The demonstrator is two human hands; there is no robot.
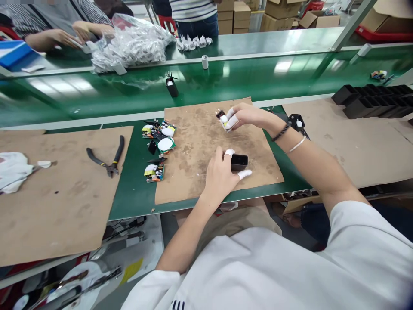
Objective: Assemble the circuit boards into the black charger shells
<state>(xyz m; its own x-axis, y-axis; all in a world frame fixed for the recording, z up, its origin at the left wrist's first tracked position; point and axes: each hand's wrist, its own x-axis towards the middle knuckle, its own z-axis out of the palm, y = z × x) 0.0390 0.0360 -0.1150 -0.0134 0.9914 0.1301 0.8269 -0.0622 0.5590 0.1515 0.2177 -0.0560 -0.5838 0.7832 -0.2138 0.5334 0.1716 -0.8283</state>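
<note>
My left hand (222,173), with white covers on some fingertips, is closed round a black plastic housing (239,162) on the cardboard mat (190,181). The housing's hollow end faces up. Above the mat's far part, my right hand (240,117) pinches a small circuit board (222,119) with white and yellow components. The board is tilted and apart from the housing. Left of the mat lie several more circuit boards (165,144) in a cluster, and a single circuit board (154,171) sits nearer to me.
Pliers (111,165) lie on the left cardboard. Several black housings (358,107) stand at the right. On the green conveyor (142,97) are a black housing with wires (171,86) and a white adapter (204,61). Across it, a person's hands (69,36) work beside plastic bags (135,43).
</note>
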